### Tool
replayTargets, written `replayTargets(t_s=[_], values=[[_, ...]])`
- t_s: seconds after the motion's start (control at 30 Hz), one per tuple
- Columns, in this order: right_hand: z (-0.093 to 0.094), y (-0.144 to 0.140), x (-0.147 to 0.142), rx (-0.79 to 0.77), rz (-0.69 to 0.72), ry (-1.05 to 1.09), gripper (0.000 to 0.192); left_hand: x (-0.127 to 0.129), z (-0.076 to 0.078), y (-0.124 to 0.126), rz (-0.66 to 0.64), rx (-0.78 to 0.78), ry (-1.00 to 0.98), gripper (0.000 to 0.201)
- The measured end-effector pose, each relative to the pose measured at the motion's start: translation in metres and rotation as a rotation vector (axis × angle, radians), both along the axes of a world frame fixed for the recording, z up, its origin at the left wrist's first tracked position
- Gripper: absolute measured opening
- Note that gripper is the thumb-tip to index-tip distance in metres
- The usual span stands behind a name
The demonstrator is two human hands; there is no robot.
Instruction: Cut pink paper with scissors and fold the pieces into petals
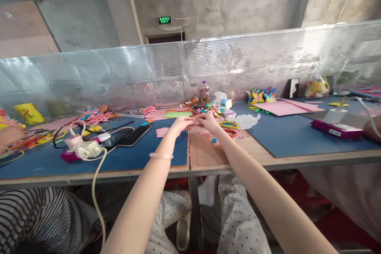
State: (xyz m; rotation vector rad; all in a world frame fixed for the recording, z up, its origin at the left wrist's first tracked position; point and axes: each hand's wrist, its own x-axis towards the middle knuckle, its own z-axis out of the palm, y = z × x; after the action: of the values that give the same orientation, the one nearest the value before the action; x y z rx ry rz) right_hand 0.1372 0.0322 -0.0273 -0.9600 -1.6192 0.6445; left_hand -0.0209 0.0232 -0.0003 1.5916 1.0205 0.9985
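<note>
Pinching with left hand (183,122) and right hand (206,120), close together over the worktop (211,154), a small pink paper piece (195,119), mostly hidden. With a green sheet (175,114) just beyond the left hand, a pink paper square (161,132) to its left, and a crumpled white sheet (248,121) to the right of the right hand.

Head camera: aimed forward and down, from this side of the table
Tabletop (208,154): near, at 12 o'clock
Mesh screen (262,57): farther, also 12 o'clock

Looks like a craft wkshp: conc. wall (238,0), EXIT sign (164,20), perf. metal screen (256,53), long worktable (208,154) w/ paper flowers (216,108).
</note>
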Motion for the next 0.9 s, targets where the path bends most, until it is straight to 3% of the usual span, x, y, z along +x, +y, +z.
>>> replayTargets(t_s=[0.23,0.4,0.9], values=[[0.003,-0.004,-0.003,0.203,-0.006,-0.14,0.018,-0.002,-0.002,0.004,0.049,-0.037,-0.149,0.021],[0.003,-0.004,-0.002,0.23,-0.025,-0.232,0.016,0.001,0.008,-0.012,0.157,0.009,-0.071,0.006],[0.004,-0.004,-0.001,0.284,-0.048,-0.246,0.02,0.0,0.004,-0.002,0.259,-0.019,0.017,0.015]])
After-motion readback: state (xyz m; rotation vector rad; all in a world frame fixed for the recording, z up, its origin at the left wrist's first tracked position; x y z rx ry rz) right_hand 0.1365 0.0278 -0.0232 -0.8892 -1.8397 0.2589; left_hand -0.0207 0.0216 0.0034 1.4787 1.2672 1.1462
